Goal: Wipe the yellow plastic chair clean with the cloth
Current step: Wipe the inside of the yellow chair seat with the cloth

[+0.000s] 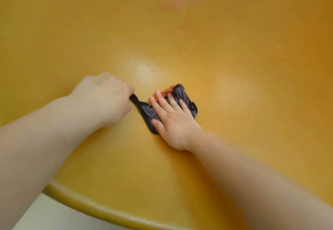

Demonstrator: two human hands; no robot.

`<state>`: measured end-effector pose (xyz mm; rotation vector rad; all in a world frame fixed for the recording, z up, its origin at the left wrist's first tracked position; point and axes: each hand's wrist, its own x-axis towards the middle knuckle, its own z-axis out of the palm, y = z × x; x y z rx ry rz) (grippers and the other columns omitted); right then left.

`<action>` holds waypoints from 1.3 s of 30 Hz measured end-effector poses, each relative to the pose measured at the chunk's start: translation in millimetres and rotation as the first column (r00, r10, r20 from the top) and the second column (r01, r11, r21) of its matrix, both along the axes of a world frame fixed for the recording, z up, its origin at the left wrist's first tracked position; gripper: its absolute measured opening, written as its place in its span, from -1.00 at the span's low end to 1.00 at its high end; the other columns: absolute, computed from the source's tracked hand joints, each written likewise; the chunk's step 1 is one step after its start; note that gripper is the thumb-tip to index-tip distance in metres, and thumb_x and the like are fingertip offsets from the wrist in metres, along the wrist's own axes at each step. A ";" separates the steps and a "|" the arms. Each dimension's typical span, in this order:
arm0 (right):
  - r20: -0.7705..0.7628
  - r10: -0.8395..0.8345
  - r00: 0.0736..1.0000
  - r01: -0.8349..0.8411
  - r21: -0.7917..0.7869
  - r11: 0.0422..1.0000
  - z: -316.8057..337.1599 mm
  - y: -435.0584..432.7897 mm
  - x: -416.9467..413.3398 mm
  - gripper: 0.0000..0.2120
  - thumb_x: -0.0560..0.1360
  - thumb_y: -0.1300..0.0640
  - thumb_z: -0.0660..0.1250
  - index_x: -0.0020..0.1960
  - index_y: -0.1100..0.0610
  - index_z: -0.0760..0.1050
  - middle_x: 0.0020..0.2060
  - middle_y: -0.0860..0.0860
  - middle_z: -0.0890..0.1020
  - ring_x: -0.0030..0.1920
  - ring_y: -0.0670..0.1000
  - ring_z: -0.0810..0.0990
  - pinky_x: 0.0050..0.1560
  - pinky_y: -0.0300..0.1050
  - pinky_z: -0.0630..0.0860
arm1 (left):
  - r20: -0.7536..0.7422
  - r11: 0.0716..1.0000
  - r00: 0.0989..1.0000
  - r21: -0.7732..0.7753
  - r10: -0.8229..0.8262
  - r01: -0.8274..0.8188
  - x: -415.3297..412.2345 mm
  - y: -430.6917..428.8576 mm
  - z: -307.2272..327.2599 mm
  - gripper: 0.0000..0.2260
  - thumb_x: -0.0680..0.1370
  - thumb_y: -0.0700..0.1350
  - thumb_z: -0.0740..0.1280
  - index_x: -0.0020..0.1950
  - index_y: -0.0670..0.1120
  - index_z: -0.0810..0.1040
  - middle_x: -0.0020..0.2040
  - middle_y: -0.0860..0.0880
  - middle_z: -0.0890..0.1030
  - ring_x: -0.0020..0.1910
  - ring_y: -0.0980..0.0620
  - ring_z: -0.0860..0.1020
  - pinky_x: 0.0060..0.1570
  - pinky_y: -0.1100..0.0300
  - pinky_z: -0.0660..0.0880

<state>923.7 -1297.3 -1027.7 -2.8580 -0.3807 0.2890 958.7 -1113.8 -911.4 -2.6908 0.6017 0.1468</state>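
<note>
Right hand (pixel 173 121): mine, laid flat on the cloth (pixel 180 94), palm down, pressing it onto the seat.
Right fingers (pixel 162 101): straight and a little spread, pointing away from me; they are not curled round anything.
Left hand (pixel 106 98): knuckles up, fingers curled, pinching the thin dark end of the cloth, which runs out taut from under my right palm.
Arms: both reach forward and converge on the middle of the seat, wrists low, forearms bare.
Cloth: dark grey-purple with an orange edge showing at its far end; bunched, lying on the seat centre, mostly under my right hand.
Chair (pixel 180 31): yellow plastic, its seat and rising back fill nearly the whole view; the rounded front rim (pixel 108 210) is nearest me.
Marks: a small dark scuff (pixel 153 70) just beyond the hands; a faint reddish patch (pixel 180 0) high on the back.
Floor (pixel 32 217): pale, seen below the rim at lower left.
Step in hand: as I judge it, wiping the seat, cloth pinned and stretched.
Next move calls for: steady downward pressure, sweeping towards the scuff, then up the back.
</note>
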 end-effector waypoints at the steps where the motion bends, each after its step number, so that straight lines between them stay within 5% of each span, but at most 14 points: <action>1: -0.009 0.115 0.993 -0.115 0.003 0.993 4.3 0.1 -20.4 -0.41 0.71 -0.17 -0.09 0.66 -0.12 -0.23 0.62 -0.16 -0.28 0.62 0.01 -0.33 0.60 0.10 -0.30 | 0.002 1.000 1.000 -0.027 -0.001 0.001 -1.4 2.5 -1.1 -0.68 0.62 0.20 0.19 0.31 0.11 0.47 0.19 0.01 0.53 0.21 -0.10 0.48 0.05 0.03 0.51; 5: -0.162 0.493 0.855 -0.488 0.068 0.870 22.9 -45.3 -103.7 -0.42 0.72 -0.18 -0.05 0.64 -0.20 -0.25 0.59 -0.27 -0.30 0.59 -0.11 -0.37 0.53 -0.08 -0.46 | 0.002 0.997 1.000 -0.083 0.000 0.000 -2.9 11.4 -1.8 -0.63 0.61 0.22 0.19 0.35 0.11 0.46 0.25 -0.01 0.52 0.25 -0.12 0.47 0.11 0.00 0.49; 7: -0.192 0.462 0.866 -0.476 -0.028 0.879 25.2 -91.3 -104.6 -0.35 0.65 -0.35 -0.10 0.61 -0.22 -0.33 0.58 -0.28 -0.32 0.61 -0.12 -0.30 0.54 -0.10 -0.43 | -0.004 0.996 1.000 -0.084 -0.003 0.003 -3.3 11.9 -2.2 -0.63 0.61 0.23 0.18 0.35 0.11 0.46 0.25 0.00 0.52 0.24 -0.12 0.47 0.09 0.01 0.47; 10: -0.076 -0.005 0.997 -0.021 -0.342 0.940 15.5 -155.1 -56.3 -0.11 0.39 -0.60 -0.37 0.57 -0.17 -0.44 0.58 -0.20 -0.34 0.63 -0.04 -0.22 0.58 -0.04 -0.32 | -0.011 0.998 1.000 -0.050 -0.026 0.026 -4.9 6.6 -4.9 -0.63 0.62 0.22 0.18 0.35 0.10 0.46 0.26 -0.01 0.52 0.25 -0.13 0.46 0.05 0.02 0.43; 12: 0.014 -0.385 0.923 0.367 -0.339 0.866 9.9 -164.2 -21.9 -0.05 0.43 -0.58 -0.29 0.64 -0.05 -0.33 0.63 -0.08 -0.28 0.64 0.03 -0.24 0.60 0.09 -0.23 | -0.020 0.999 0.999 -0.022 -0.039 0.039 -5.7 3.9 -8.0 -0.64 0.62 0.22 0.18 0.33 0.09 0.46 0.26 -0.02 0.52 0.25 -0.13 0.45 0.07 0.01 0.43; 14: 0.008 -0.517 0.856 0.498 -0.277 0.822 1.0 -133.6 -4.0 -0.13 0.56 -0.46 -0.12 0.66 0.02 -0.28 0.64 -0.01 -0.28 0.63 0.10 -0.25 0.59 0.20 -0.20 | -0.028 0.999 0.999 -0.011 -0.043 0.042 -6.3 3.1 -9.5 -0.65 0.62 0.22 0.18 0.31 0.09 0.48 0.26 -0.02 0.52 0.26 -0.13 0.44 0.10 0.00 0.44; 16: -0.025 -0.429 0.903 0.413 -0.228 0.882 -2.8 -83.0 -9.5 -0.19 0.61 -0.39 -0.06 0.66 0.02 -0.24 0.64 0.01 -0.26 0.63 0.13 -0.24 0.58 0.21 -0.21 | -0.032 0.999 0.998 -0.016 -0.048 0.048 -6.4 3.6 -9.5 -0.65 0.62 0.22 0.18 0.30 0.08 0.49 0.27 -0.02 0.52 0.26 -0.13 0.44 0.11 -0.01 0.45; 19: -0.089 -0.039 0.995 0.028 -0.122 0.992 8.1 -10.5 -64.3 -0.26 0.61 -0.35 -0.15 0.66 -0.02 -0.23 0.64 -0.02 -0.23 0.64 0.10 -0.23 0.58 0.12 -0.24 | -0.054 0.997 0.996 -0.030 -0.070 0.068 -8.1 5.2 -9.4 -0.63 0.61 0.24 0.19 0.31 0.08 0.49 0.27 -0.03 0.51 0.27 -0.13 0.45 0.13 -0.02 0.46; 22: -0.186 0.317 0.930 -0.307 0.082 0.948 37.3 10.6 -135.9 -0.33 0.62 -0.29 -0.15 0.64 -0.11 -0.29 0.62 -0.15 -0.29 0.60 -0.03 -0.35 0.55 -0.02 -0.41 | -0.097 0.996 0.991 -0.008 -0.090 0.090 -9.9 2.7 -12.1 -0.59 0.61 0.27 0.17 0.35 0.09 0.46 0.28 -0.02 0.49 0.28 -0.12 0.45 0.14 -0.02 0.45; 25: -0.243 0.408 0.880 -0.407 0.056 0.912 43.9 -36.1 -149.5 -0.34 0.64 -0.34 -0.08 0.60 -0.24 -0.33 0.58 -0.25 -0.33 0.59 -0.13 -0.37 0.52 -0.13 -0.45 | -0.140 0.995 0.985 0.006 -0.096 0.097 -13.0 1.3 -14.1 -0.57 0.61 0.30 0.12 0.38 0.13 0.42 0.29 0.00 0.48 0.28 -0.10 0.43 0.16 -0.01 0.44; 29: -0.097 -0.064 0.993 0.028 -0.332 0.943 23.4 -148.3 -87.0 -0.08 0.36 -0.62 -0.40 0.61 -0.22 -0.25 0.61 -0.12 -0.23 0.65 0.05 -0.09 0.59 0.02 -0.21 | -0.137 0.993 0.985 0.023 -0.109 0.113 -15.6 4.3 -13.8 -0.56 0.60 0.32 0.11 0.39 0.15 0.41 0.29 0.02 0.48 0.28 -0.08 0.42 0.13 0.01 0.44; 33: 0.068 -0.625 0.778 0.602 -0.365 0.710 10.8 -171.2 -31.7 -0.06 0.45 -0.57 -0.19 0.66 -0.06 -0.22 0.65 0.01 -0.21 0.64 0.16 -0.20 0.59 0.23 -0.17 | -0.112 0.990 0.985 0.042 -0.129 0.134 -16.5 4.8 -16.3 -0.55 0.60 0.33 0.11 0.39 0.14 0.40 0.27 0.03 0.48 0.28 -0.07 0.41 0.14 0.01 0.43; 35: 0.032 -0.655 0.755 0.634 -0.287 0.718 2.1 -118.9 -17.6 -0.06 0.51 -0.53 -0.10 0.67 0.02 -0.20 0.65 0.07 -0.21 0.63 0.23 -0.20 0.58 0.29 -0.18 | -0.109 0.990 0.986 0.047 -0.126 0.132 -16.7 3.8 -16.7 -0.56 0.60 0.32 0.11 0.38 0.14 0.40 0.25 0.03 0.48 0.27 -0.07 0.42 0.12 0.01 0.43; 39: -0.050 -0.304 0.951 0.299 -0.093 0.950 -4.2 8.2 -34.0 -0.25 0.63 -0.34 -0.07 0.66 0.00 -0.19 0.65 0.02 -0.22 0.63 0.20 -0.22 0.58 0.22 -0.22 | -0.079 0.992 0.990 0.029 -0.118 0.120 -15.9 3.9 -15.6 -0.57 0.58 0.32 0.15 0.32 0.13 0.45 0.22 0.04 0.50 0.27 -0.07 0.44 0.14 0.01 0.47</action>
